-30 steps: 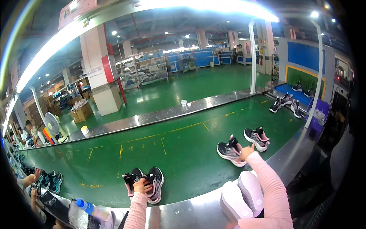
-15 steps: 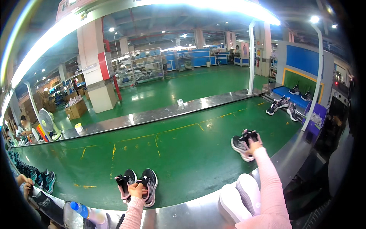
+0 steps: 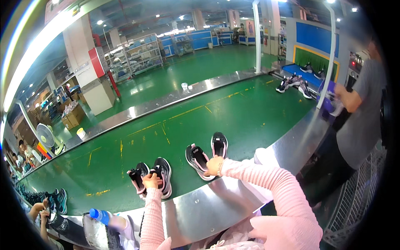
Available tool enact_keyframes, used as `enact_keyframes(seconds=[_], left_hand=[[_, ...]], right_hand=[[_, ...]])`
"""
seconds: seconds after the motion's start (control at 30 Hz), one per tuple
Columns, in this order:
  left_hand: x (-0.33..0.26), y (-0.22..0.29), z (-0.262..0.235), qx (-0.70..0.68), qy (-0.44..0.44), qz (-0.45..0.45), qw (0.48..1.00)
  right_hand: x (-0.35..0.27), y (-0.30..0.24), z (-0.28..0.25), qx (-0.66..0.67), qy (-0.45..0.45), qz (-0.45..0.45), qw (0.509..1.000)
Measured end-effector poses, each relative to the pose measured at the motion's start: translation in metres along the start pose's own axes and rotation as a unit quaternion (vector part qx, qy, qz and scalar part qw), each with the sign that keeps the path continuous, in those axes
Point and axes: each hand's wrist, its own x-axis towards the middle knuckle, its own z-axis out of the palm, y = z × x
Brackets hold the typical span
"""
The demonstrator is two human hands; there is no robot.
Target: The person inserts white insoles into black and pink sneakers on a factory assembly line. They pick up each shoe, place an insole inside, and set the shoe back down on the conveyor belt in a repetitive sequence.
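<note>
Right shoe pair (image 3: 219, 143) has been brought near left shoe pair (image 3: 166, 171) on green bench (image 3: 233, 114), so both are gathered close, left pair grasped by left hand (image 3: 151, 181), right hand (image 3: 214, 166) at heels, its grip's closure untellable.

- A glossy green floor (image 3: 187, 66) is stretching back.
- A pale pillar (image 3: 98, 98) is rising at left.
- Metal shelving (image 3: 141, 58) is standing near the pillar.
- Blue panels (image 3: 202, 39) are lining the far side.
- A light tube (image 3: 28, 62) is glowing overhead.
</note>
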Motion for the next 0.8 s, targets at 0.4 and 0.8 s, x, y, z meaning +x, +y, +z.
enact_keyframes(seconds=[0.4,0.8], left_hand=[[-0.041,0.025,-0.023,0.386,0.112,0.294,0.867],[-0.193,0.094,-0.283,0.427,0.417,0.244,0.764]], right_hand=[[-0.178,0.025,0.017,0.032,0.192,0.163,0.967],[-0.203,0.038,0.054,0.062,0.139,0.218,0.964]])
